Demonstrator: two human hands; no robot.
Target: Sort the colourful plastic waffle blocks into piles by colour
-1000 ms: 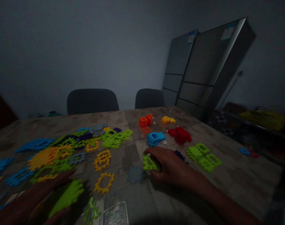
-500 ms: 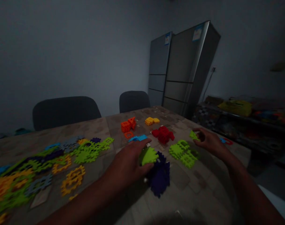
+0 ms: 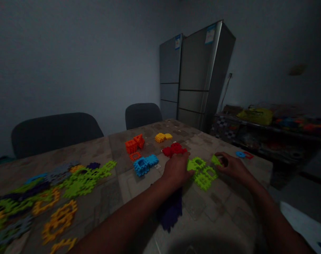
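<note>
My left hand [image 3: 177,168] reaches over the table with its fingers closed on a lime-green toothed interlocking panel [image 3: 192,164], at the left side of a group of joined lime-green panels [image 3: 204,178]. Whether that panel touches the group I cannot tell. To the right of the group, my right hand [image 3: 233,166] pinches a small lime-green toothed piece [image 3: 215,160] between thumb and fingers. Purple toothed panels [image 3: 171,213] lie below my left forearm, partly hidden by it. Just beyond my left hand sits a red block-shaped build [image 3: 175,149], partly covered by the hand.
Blue [image 3: 142,166], orange [image 3: 135,143] and yellow [image 3: 162,137] builds stand farther back on the table. Many loose flat panels [image 3: 81,181] spread across the left side. Two dark chairs [image 3: 143,114] stand behind the table; a shelf [image 3: 276,132] is at right.
My left hand has moved right with its lime-green panel, from above the purple panels to the lime-green group. My right hand still holds its small piece. The view has shifted slightly right.
</note>
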